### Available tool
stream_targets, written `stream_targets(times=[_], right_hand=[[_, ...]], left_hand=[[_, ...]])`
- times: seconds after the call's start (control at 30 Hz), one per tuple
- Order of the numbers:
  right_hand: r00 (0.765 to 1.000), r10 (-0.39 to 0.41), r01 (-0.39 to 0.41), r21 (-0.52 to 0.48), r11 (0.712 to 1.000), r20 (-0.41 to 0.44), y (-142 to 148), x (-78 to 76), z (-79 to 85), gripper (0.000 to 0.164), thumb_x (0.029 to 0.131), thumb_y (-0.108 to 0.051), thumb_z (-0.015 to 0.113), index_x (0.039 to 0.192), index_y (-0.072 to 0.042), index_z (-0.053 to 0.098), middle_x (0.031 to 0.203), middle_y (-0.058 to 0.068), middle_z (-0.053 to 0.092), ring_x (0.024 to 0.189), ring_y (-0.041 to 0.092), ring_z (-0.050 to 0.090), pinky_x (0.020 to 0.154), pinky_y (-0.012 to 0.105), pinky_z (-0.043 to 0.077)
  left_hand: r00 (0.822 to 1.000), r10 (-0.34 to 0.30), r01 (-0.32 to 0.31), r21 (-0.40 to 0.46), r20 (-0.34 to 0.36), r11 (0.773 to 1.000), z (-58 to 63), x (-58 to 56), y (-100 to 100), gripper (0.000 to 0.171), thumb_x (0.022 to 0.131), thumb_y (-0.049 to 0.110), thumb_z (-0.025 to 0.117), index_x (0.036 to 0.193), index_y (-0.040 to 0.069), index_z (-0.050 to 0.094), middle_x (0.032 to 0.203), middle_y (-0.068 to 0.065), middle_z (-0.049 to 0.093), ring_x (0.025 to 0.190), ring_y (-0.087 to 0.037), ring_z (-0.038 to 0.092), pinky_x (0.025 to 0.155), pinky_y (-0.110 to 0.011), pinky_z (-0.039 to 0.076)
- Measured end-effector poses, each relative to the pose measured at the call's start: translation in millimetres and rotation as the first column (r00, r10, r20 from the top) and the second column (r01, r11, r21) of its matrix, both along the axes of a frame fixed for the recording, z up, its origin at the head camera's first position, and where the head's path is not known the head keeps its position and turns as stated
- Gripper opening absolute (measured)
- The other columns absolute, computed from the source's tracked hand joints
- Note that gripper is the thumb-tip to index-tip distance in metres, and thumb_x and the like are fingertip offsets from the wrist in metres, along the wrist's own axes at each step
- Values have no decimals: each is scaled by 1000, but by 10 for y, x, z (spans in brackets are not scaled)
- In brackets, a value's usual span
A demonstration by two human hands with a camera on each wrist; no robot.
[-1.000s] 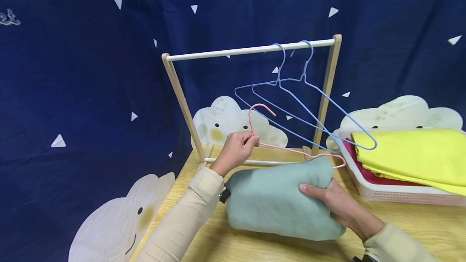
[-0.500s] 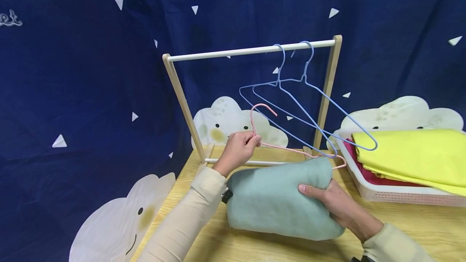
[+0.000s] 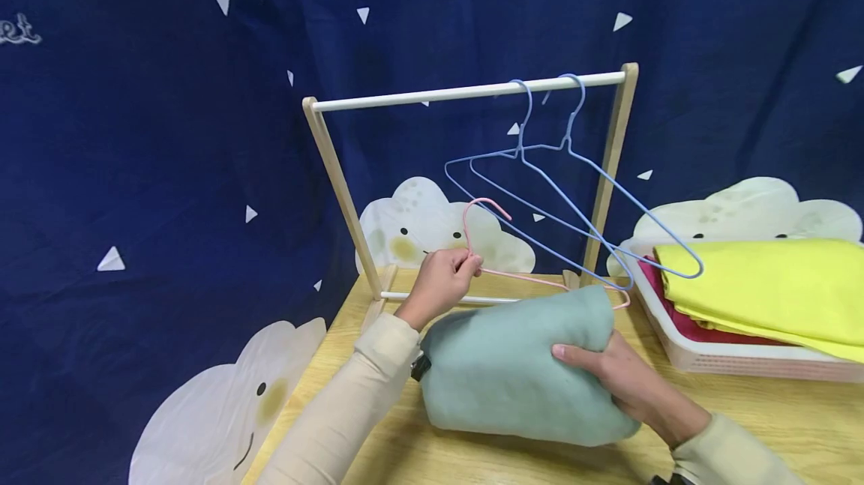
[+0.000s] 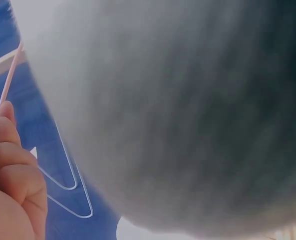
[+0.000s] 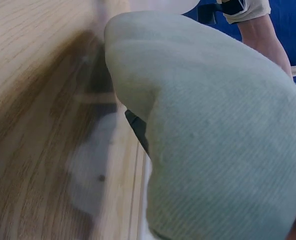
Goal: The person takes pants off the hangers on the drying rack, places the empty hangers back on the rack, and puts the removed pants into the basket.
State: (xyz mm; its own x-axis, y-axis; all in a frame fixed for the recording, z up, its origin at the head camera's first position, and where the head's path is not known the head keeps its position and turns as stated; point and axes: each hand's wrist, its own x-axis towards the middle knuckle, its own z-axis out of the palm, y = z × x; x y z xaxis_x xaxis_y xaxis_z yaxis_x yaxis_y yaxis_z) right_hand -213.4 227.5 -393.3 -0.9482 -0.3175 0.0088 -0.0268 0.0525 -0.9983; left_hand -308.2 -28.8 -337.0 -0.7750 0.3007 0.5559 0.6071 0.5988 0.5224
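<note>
Curled fingers of my left hand pinch a pink hanger at the base of its hook, in front of the rack. A folded pale green cloth hangs over the hanger's lower part and hides most of it; only one pink end shows past the cloth's right side. My right hand grips the cloth's right side, thumb in front and the other fingers behind, out of sight. Green cloth fills most of the left wrist view, blurred, beside the left hand. In the right wrist view the cloth is above the table.
Behind my hands stands a small rack with a white rail and wooden posts. Two blue hangers hang at its right. On the right, a white basket holds folded yellow cloth over red cloth. All stand on a wooden table.
The pink hanger's hook has dipped slightly, and its right end now shows less beyond the cloth. The front blue hanger has swayed a little. Both hands keep their hold.
</note>
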Motion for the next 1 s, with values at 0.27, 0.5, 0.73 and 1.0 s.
stream_targets(times=[0.27, 0.5, 0.73, 1.0], right_hand=[[998, -60, 59, 43, 997, 17, 72, 3, -18, 43, 92, -17, 67, 128, -13, 43, 106, -6, 64, 96, 12, 65, 85, 33, 54], [996, -80, 77, 75, 994, 47, 121, 20, -18, 49, 92, -18, 68, 129, -7, 37, 108, -1, 61, 98, 15, 64, 86, 35, 53], [997, -73, 71, 116, 991, 15, 167, 7, -8, 60, 92, -19, 68, 135, -7, 28, 116, 6, 55, 103, 19, 59, 88, 35, 50], [998, -64, 62, 104, 993, 16, 203, 17, -18, 60, 92, -17, 67, 135, -7, 27, 117, 6, 54, 104, 20, 59, 88, 36, 50]], left_hand=[[999, 4, -5, 23, 33, 1000, 20, -2, -6, 29, 98, 19, 58, 77, 7, 73, 51, 5, 45, 49, -6, 35, 47, -18, 27], [999, 21, -21, 33, 24, 999, 9, -5, -1, 30, 98, 19, 58, 74, 7, 71, 49, 8, 37, 47, -6, 33, 46, -19, 27], [999, 50, -50, 79, 0, 996, -16, -33, -12, 34, 98, 19, 58, 67, 8, 66, 47, 9, 35, 47, -6, 32, 47, -19, 26], [999, 53, -53, 90, -5, 995, -26, -40, -12, 36, 99, 19, 57, 66, 8, 65, 47, 8, 36, 47, -7, 33, 47, -20, 27]])
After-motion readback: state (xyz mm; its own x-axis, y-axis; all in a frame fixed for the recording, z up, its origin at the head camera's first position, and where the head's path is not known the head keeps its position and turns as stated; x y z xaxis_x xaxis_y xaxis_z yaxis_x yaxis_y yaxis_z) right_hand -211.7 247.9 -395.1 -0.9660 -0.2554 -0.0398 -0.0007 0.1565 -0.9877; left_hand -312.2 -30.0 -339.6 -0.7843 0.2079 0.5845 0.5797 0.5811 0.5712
